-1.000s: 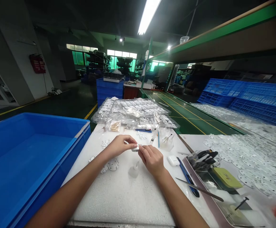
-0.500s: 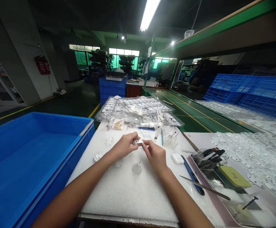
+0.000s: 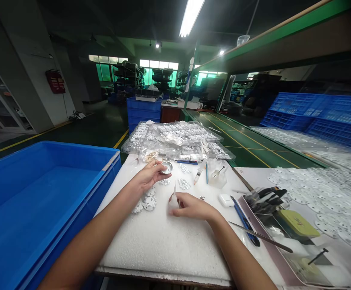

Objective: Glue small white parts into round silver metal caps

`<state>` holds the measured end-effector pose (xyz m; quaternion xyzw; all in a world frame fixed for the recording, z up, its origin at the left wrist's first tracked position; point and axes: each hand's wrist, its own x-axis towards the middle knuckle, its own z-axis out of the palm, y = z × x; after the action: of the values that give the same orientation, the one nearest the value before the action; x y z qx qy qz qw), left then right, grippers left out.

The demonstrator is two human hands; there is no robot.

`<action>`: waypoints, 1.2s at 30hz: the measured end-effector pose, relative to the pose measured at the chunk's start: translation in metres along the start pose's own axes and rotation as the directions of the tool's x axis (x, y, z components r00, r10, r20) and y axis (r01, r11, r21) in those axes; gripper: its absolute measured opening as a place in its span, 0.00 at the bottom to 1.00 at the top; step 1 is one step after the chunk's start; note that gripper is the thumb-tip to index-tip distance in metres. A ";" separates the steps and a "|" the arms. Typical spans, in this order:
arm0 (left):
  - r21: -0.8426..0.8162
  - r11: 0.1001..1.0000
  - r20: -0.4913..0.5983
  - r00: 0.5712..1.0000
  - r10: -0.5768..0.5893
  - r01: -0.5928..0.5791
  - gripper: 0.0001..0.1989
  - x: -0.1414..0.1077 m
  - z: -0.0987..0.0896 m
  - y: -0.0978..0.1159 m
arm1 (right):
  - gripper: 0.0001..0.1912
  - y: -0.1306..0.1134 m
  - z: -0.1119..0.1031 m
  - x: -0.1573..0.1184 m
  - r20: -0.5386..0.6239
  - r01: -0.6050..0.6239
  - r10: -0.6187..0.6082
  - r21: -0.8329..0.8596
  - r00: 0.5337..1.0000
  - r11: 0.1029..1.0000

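Observation:
Between the thumb and fingers of my left hand (image 3: 149, 175) is a small round silvery-white cup-shaped part (image 3: 167, 167), its hollow side toward me. My right hand (image 3: 190, 206) is closed around a translucent squeeze bottle (image 3: 173, 203) with a thin pointed nozzle, upright over the white foam mat (image 3: 163, 249). Below my left wrist lie a few round white parts with holes (image 3: 149, 203). Beyond my hands are small piles of tiny white pieces (image 3: 184, 184). A syringe (image 3: 197, 176) and a blue stick (image 3: 207, 173) lie farther right.
A large blue bin (image 3: 73, 151) stands at the left. Bagged white parts (image 3: 178, 135) are stacked at the back. On the right are a white case (image 3: 225, 200), a blue cutter (image 3: 244, 221), a metal blade (image 3: 260, 237) and a tool tray (image 3: 266, 241).
My right hand has left the small part and come down and toward me to take hold of the squeeze bottle. My left hand has shifted left and up, turning the part's hollow side toward me.

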<state>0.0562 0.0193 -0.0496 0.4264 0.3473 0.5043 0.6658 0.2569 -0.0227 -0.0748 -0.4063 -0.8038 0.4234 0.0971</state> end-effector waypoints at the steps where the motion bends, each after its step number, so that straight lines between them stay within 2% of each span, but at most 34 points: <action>1: -0.026 0.999 0.002 1.000 -0.027 0.027 0.14 -0.001 0.000 0.000 | 0.15 -0.002 0.001 0.001 -0.035 0.006 -0.006 0.005 0.999 1.000; 3: -0.061 0.996 0.012 0.998 -0.064 0.065 0.14 -0.002 0.000 0.001 | 0.14 -0.006 0.001 0.002 -0.137 0.058 -0.044 0.098 0.990 0.994; 4: -0.072 0.994 0.019 0.997 -0.076 0.077 0.14 -0.002 -0.001 0.001 | 0.15 -0.008 -0.001 0.002 -0.232 0.113 -0.068 0.187 0.970 0.976; 5: -0.083 0.993 0.027 0.996 -0.084 0.086 0.14 -0.001 -0.002 0.001 | 0.16 -0.010 -0.003 0.001 -0.354 0.188 -0.080 0.282 0.932 0.941; 7: -0.103 0.989 0.043 0.994 -0.100 0.104 0.14 0.000 -0.002 -0.001 | 0.19 -0.012 -0.007 -0.002 -0.598 0.353 -0.054 0.396 0.800 0.848; 10: -0.133 0.980 0.068 0.988 -0.139 0.148 0.12 0.000 0.000 -0.005 | 0.20 -0.011 -0.012 -0.004 -0.806 0.451 0.008 0.340 0.592 0.825; 13: -0.146 0.967 0.102 0.976 -0.194 0.207 0.12 -0.001 0.005 -0.011 | 0.18 -0.007 -0.011 -0.005 -0.898 0.470 0.062 0.286 0.436 0.835; 16: -0.141 0.957 0.130 0.963 -0.235 0.253 0.11 -0.005 0.011 -0.014 | 0.18 -0.006 -0.008 -0.006 -0.926 0.483 0.052 0.243 0.375 0.841; 17: -0.137 0.955 0.138 0.959 -0.246 0.264 0.11 -0.006 0.013 -0.013 | 0.18 -0.006 -0.006 -0.006 -0.939 0.482 0.039 0.211 0.341 0.851; 20: -0.123 0.951 0.155 0.952 -0.263 0.283 0.11 -0.011 0.017 -0.011 | 0.17 -0.006 -0.003 -0.006 -0.986 0.460 0.002 0.080 0.167 0.884; 21: -0.120 0.951 0.156 0.952 -0.265 0.285 0.11 -0.012 0.018 -0.010 | 0.16 -0.005 -0.002 -0.007 -0.993 0.443 -0.013 0.041 0.117 0.896; 22: -0.118 0.951 0.156 0.952 -0.265 0.284 0.11 -0.013 0.019 -0.009 | 0.16 -0.004 -0.002 -0.007 -0.996 0.425 -0.029 0.012 0.089 0.905; 23: -0.118 0.952 0.155 0.952 -0.264 0.283 0.10 -0.013 0.020 -0.008 | 0.15 -0.003 -0.001 -0.007 -0.995 0.413 -0.045 -0.006 0.084 0.911; 27: -0.113 0.952 0.159 0.951 -0.264 0.283 0.11 -0.011 0.018 -0.011 | 0.12 0.000 0.002 -0.006 -0.986 0.406 -0.126 -0.070 0.112 0.911; 31: -0.106 0.948 0.182 0.943 -0.278 0.300 0.12 -0.007 0.016 -0.015 | 0.10 0.001 0.004 -0.005 -0.973 0.390 -0.205 -0.149 0.105 0.908; 36: -0.095 0.946 0.221 0.933 -0.285 0.311 0.13 -0.007 0.015 -0.014 | 0.10 0.000 0.004 -0.006 -0.970 0.362 -0.218 -0.165 0.111 0.917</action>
<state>0.0736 0.0069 -0.0565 0.3746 0.3046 0.3720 0.7928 0.2584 -0.0294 -0.0766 -0.4096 -0.5908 0.0819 0.6903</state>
